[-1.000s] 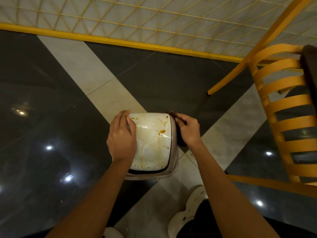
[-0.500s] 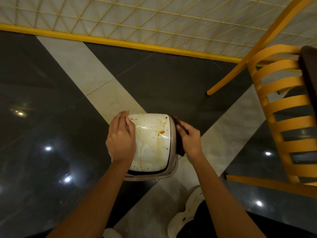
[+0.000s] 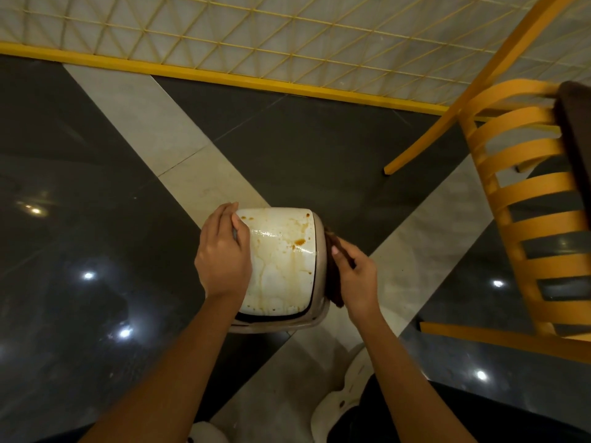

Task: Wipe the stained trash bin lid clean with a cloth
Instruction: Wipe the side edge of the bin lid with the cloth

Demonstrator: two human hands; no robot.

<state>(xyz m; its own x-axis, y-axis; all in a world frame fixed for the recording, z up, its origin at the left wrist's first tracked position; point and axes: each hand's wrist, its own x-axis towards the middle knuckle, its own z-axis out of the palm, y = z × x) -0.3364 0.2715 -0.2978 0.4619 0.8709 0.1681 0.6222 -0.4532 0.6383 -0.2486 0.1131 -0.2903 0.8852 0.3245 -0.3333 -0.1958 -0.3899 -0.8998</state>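
Beside the lid, right hand grips a half-hidden cloth; left hand clasps its edge.

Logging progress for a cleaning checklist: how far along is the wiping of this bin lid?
Done: nothing visible; brown streaks and an orange spot cover the lid. In hand: the left hand holds the lid's left edge, the right hand holds a dark cloth against the right side of the bin. Left: wiping the whole top.
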